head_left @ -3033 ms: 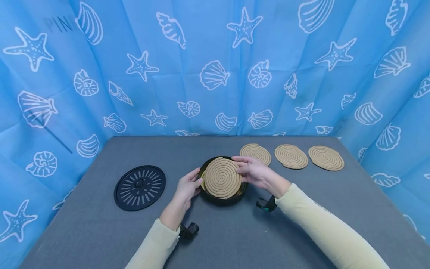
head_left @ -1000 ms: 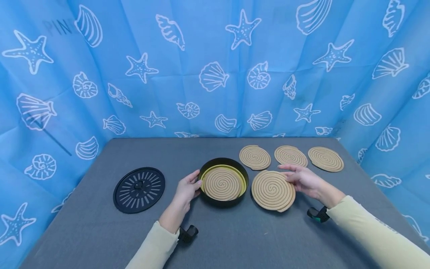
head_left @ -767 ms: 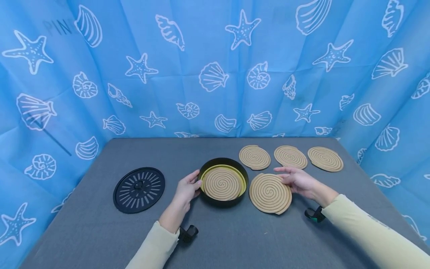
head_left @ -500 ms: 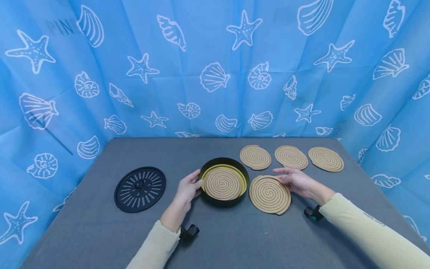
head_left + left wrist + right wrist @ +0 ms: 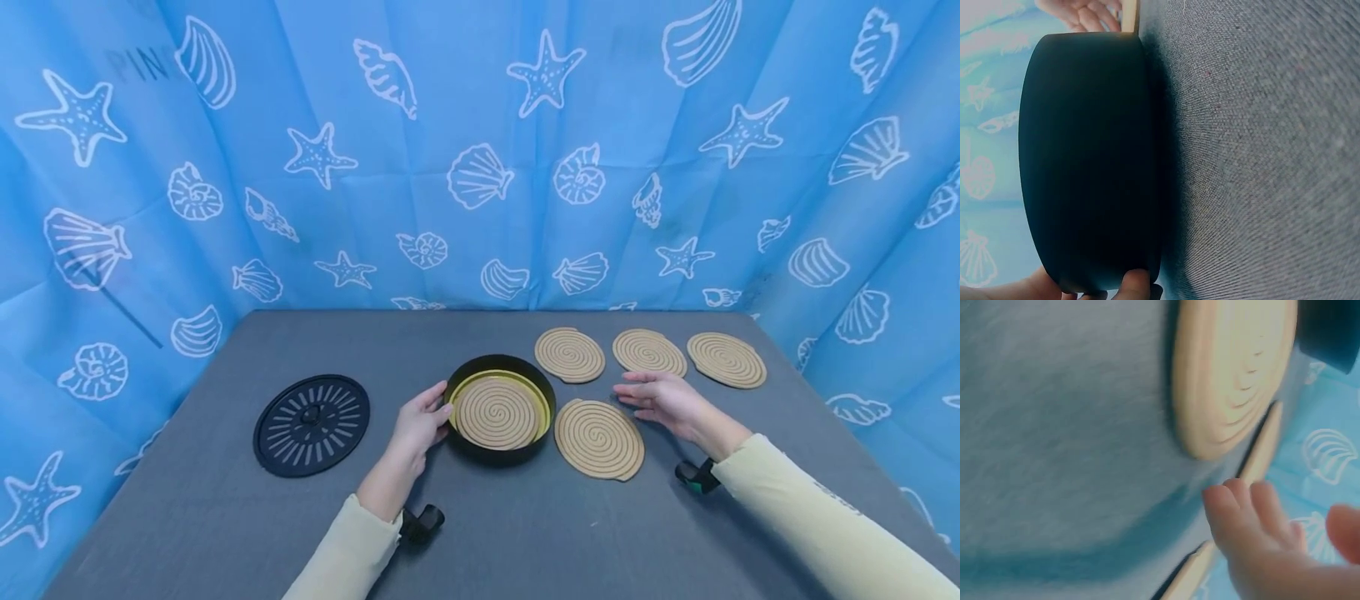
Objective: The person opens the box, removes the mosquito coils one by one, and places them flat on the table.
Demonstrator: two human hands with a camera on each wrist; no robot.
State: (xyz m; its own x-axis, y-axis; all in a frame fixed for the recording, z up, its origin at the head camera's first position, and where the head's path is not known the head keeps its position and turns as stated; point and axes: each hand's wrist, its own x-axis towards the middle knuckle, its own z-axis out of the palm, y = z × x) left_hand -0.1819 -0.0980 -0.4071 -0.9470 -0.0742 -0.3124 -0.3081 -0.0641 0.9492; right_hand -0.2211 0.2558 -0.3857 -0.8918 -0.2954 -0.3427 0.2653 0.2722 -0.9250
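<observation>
My left hand (image 5: 416, 421) holds the side of a round black mosquito coil holder (image 5: 501, 457), thumb at its rim. A yellow ring lines the holder, and a tan spiral mosquito coil (image 5: 497, 412) lies inside. In the left wrist view the holder's dark outer wall (image 5: 1088, 156) fills the middle, with fingers (image 5: 1135, 284) around its lower end. Another mosquito coil (image 5: 598, 439) lies flat on the table right of the holder. My right hand (image 5: 667, 404) hovers just beyond that coil's upper right edge, fingers extended and holding nothing. The right wrist view shows a gap between the fingertips and the coil (image 5: 1235, 381).
Three more coils, a left one (image 5: 569, 355), a middle one (image 5: 649, 352) and a right one (image 5: 727, 360), lie in a row at the back right. A black slotted lid (image 5: 312, 426) lies left on the grey table (image 5: 510, 533). A blue curtain (image 5: 420, 175) hangs behind.
My right hand has carried a coil from over the holder to the right, laid it on the table and let go. The coil inside the holder is now uncovered. My left hand stays put.
</observation>
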